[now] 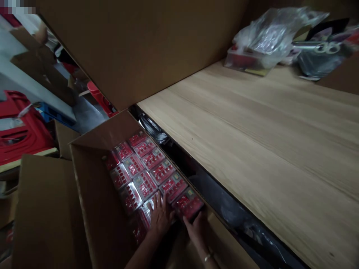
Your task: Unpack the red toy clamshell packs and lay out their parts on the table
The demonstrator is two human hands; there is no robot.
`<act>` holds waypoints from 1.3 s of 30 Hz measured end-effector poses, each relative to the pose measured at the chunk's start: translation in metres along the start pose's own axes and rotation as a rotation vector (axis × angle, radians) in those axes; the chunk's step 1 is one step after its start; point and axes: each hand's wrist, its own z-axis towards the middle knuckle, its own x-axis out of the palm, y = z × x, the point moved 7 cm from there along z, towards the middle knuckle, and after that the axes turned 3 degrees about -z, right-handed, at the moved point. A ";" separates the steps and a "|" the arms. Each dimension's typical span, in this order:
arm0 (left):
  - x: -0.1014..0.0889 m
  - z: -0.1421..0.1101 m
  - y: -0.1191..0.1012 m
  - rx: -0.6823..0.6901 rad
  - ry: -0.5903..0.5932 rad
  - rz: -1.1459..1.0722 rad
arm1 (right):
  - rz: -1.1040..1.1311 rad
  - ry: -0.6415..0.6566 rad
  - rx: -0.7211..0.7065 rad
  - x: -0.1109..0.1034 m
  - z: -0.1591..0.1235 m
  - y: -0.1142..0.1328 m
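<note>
Inside an open cardboard box (pixel 98 175) lie rows of clear plastic packs (pixel 146 185) with red contents. My left hand (pixel 161 216) is over the near packs, its fingers spread and lying on top of one. To its right, my right hand (pixel 195 228) grips the near end of a red clear plastic pack (pixel 187 201) by the box's right wall. The thumb shows at that pack's near edge; part of the fingers is hidden behind it. A band circles my right wrist (pixel 207 257).
A wooden table (pixel 252 138) runs along the right, with a plastic-bagged clear tub (pixel 246 59) and scissors (pixel 322 46) at its back. A large cardboard panel (pixel 146 48) stands behind. Red stools (pixel 25 127) and another carton (pixel 47 209) are at left, near a person's arm (pixel 42 33).
</note>
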 end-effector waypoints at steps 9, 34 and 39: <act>0.055 0.054 0.024 0.314 -0.159 0.037 | -0.920 0.218 -0.650 0.050 0.054 0.046; 0.037 0.057 0.015 0.261 -0.060 0.067 | -1.065 0.440 -0.632 -0.018 -0.039 0.008; 0.010 0.050 0.001 0.198 -0.030 0.081 | -1.084 0.613 -0.521 -0.032 -0.068 -0.029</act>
